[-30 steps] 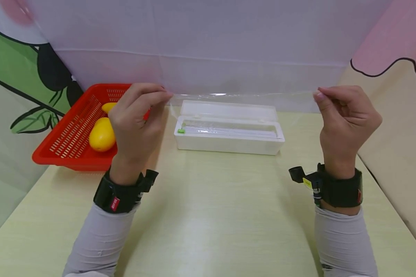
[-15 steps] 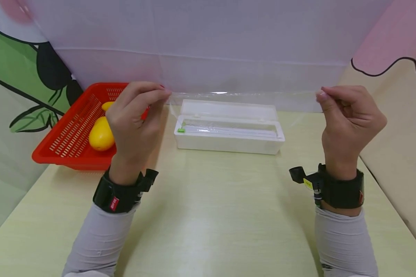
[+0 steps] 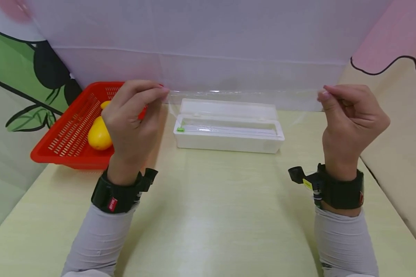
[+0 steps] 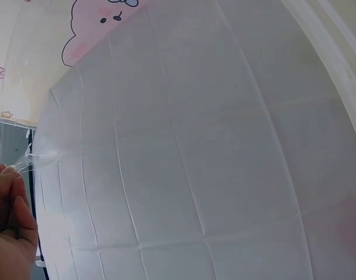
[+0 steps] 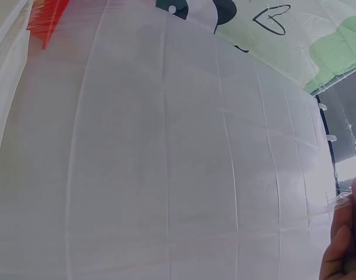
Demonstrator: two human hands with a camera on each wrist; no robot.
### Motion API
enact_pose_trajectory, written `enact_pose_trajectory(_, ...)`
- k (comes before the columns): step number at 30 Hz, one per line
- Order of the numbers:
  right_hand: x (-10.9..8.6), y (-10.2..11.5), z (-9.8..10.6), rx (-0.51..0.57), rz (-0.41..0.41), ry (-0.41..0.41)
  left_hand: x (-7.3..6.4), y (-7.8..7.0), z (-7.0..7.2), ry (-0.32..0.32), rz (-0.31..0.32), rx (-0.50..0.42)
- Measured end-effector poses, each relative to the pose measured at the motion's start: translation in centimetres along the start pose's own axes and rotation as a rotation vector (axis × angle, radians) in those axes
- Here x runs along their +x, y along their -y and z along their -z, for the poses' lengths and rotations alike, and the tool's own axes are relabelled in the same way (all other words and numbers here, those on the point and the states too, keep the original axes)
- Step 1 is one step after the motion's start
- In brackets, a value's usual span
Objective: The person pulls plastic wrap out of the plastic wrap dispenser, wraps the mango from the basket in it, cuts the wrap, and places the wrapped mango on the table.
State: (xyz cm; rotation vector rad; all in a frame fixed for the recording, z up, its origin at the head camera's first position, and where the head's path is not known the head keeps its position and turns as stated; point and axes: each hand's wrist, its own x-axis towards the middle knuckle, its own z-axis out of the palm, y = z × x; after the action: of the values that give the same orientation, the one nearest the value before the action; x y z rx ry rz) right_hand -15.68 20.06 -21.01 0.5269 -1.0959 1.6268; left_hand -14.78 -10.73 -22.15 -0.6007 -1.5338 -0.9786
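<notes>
Both hands are grasping. The left hand (image 3: 133, 129) is raised with its fingertips pinched together on one upper corner of a transparent, colourless sheet of thin plastic film (image 3: 215, 91). The right hand (image 3: 350, 127), raised to a similar level, pinches the opposite corner between thumb and forefinger, its other fingers curled in. The film stretches across the gap between the hands, its upper edge nearly straight and marked by a bright glint. At the fingertips in both wrist views the film is gathered into small creases. Its lower extent is too clear to trace; whether it touches anything below cannot be told.

Between the hands and lower down, an oblong white plastic box (image 3: 228, 143) stands on a pale wood-grain table (image 3: 211, 215). Its white lid (image 3: 228, 109) is raised at the back, and a small bright green piece (image 3: 180, 129) sits at the left end of its front edge.

A red perforated plastic basket (image 3: 43, 156) stands at the table's left, partly hidden behind the left hand. Inside lie a large, smooth yellow rounded item (image 3: 99, 135) and, farther back, a second yellow item (image 3: 105, 104), mostly hidden.
</notes>
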Motion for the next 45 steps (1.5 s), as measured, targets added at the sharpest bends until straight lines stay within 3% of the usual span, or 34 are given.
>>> enact_pose_trajectory(26,0.5,0.8,-0.2,0.03,-0.014,-0.027,0.4,-0.4,0.0,-0.028,0.0,-0.021)
enact_pose_trajectory(45,0.9,0.9,0.4,0.046,0.014,-0.059,0.6,-0.9,-0.1,-0.087,0.054,-0.038)
